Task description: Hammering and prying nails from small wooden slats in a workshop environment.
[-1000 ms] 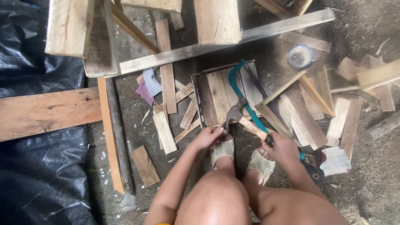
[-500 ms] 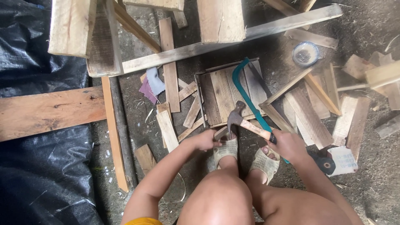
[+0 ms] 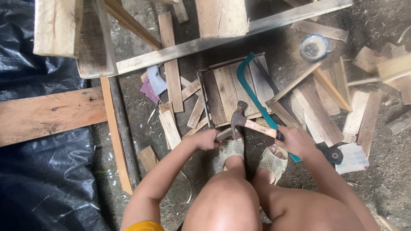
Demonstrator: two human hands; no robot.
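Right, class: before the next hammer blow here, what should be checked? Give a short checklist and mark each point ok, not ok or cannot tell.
1. Right hand grips the hammer at the handle's end: ok.
2. Left hand holds the small wood strip steady: ok.
3. Fingers of the left hand away from the hammer head: not ok, they sit close beside it.
4. Feet out of the strike path: not ok, the sandalled foot lies right under the strip.
5. A nail set straight in the strip: cannot tell, none is visible.
6. Green-framed saw out of the swing: not ok, it lies under the handle.
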